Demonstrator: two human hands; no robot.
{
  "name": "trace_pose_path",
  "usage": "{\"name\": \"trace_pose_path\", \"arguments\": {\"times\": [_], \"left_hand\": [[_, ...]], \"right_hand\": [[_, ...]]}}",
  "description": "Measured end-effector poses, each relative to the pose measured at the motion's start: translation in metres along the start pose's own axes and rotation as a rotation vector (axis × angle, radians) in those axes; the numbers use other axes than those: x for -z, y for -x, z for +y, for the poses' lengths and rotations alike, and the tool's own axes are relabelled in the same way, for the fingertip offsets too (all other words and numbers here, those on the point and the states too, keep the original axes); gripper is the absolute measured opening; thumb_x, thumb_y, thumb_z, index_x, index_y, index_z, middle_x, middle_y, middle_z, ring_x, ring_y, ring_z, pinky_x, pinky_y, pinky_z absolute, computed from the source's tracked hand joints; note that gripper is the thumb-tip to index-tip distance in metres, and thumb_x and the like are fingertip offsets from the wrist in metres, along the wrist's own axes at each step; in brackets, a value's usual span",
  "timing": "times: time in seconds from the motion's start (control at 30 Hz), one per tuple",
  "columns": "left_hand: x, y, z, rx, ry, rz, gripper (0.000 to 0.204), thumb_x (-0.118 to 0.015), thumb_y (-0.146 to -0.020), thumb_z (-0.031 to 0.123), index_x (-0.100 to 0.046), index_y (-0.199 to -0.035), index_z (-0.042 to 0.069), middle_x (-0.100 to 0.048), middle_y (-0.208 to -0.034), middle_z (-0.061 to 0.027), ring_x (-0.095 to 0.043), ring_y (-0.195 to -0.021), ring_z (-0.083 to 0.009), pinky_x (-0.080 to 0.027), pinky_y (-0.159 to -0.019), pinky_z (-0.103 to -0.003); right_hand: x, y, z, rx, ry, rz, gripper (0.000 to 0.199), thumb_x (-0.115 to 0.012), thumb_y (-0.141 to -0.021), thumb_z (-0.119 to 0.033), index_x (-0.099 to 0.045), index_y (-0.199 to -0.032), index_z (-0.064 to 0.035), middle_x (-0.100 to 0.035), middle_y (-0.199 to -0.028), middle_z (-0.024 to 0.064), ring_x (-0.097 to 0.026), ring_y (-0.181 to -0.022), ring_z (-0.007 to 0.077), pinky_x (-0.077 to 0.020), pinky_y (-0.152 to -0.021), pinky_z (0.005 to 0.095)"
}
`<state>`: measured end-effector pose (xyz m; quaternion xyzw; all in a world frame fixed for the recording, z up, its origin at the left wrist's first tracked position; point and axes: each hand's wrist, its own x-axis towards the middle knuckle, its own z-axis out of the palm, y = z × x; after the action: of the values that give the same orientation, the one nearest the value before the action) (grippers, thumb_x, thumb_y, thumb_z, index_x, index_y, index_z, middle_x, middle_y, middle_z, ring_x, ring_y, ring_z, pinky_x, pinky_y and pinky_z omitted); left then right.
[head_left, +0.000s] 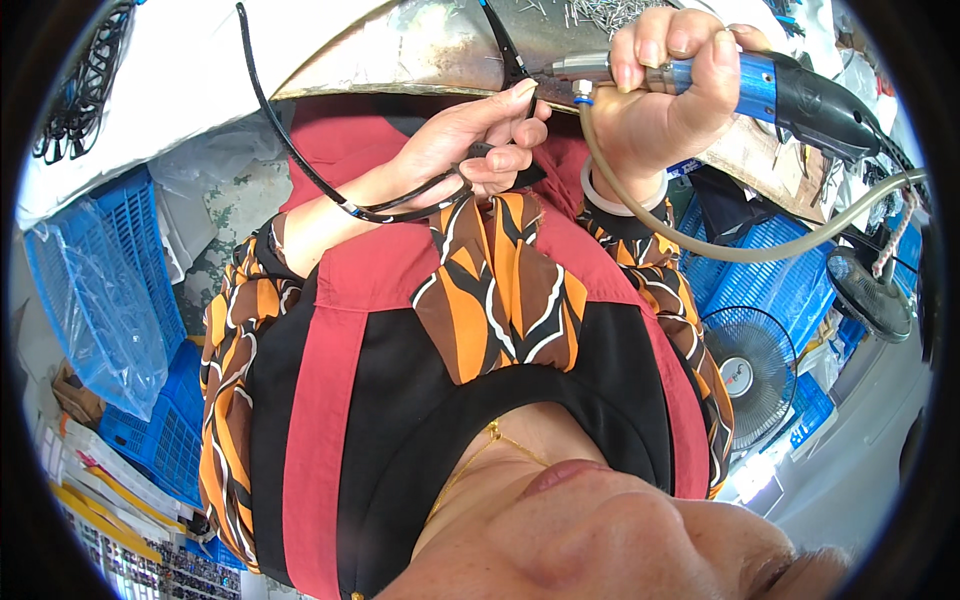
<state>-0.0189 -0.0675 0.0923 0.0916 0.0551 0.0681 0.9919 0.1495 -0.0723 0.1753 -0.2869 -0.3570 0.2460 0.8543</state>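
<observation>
Head view, upper centre of the frame: the left hand (480,140) pinches the end of a thin black spectacle-frame piece (515,62) between thumb and fingers, its long black arm (290,140) curving away toward the upper left. Just beside it, the right hand (665,85) is wrapped tight around a blue-handled pneumatic tool (760,88), whose metal nose (575,68) points left and meets the pinched piece. A greyish air hose (720,245) loops down from the tool and runs off to the right. Behind both hands lies a worn metal work surface (420,50) strewn with small screws (600,12). Blue plastic crates (110,230) fill the left edge; an electric fan (750,370) sits at lower right.
</observation>
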Motion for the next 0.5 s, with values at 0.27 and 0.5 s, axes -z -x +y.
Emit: {"name": "trace_pose_path", "arguments": {"times": [0.27, 0.5], "left_hand": [[-0.007, 0.001, -0.002, 0.001, 0.045, -0.003, 0.034, -0.051, -0.11, 0.039, -0.056, -0.114, 0.006, -0.049, -0.084, 0.0032, -0.042, -0.06, -0.0011, -0.03, -0.043, -0.016], [-0.011, 0.004, -0.004, 0.002, 0.072, -0.022, 0.035, -0.047, -0.112, 0.038, -0.053, -0.115, 0.004, -0.046, -0.081, 0.0027, -0.038, -0.054, -0.0014, -0.027, -0.042, -0.017]], "right_hand": [[0.023, 0.003, -0.019, -0.056, -0.018, -0.115, 0.015, -0.058, -0.1, -0.022, -0.058, -0.115, -0.024, -0.056, -0.079, 0.002, -0.049, -0.06, 0.0136, -0.0396, -0.042, 0.0245], [0.021, 0.01, -0.013, -0.092, -0.088, -0.181, 0.016, -0.059, -0.101, -0.018, -0.057, -0.116, -0.0213, -0.056, -0.082, 0.0034, -0.052, -0.063, 0.0134, -0.0412, -0.045, 0.0253]]}}
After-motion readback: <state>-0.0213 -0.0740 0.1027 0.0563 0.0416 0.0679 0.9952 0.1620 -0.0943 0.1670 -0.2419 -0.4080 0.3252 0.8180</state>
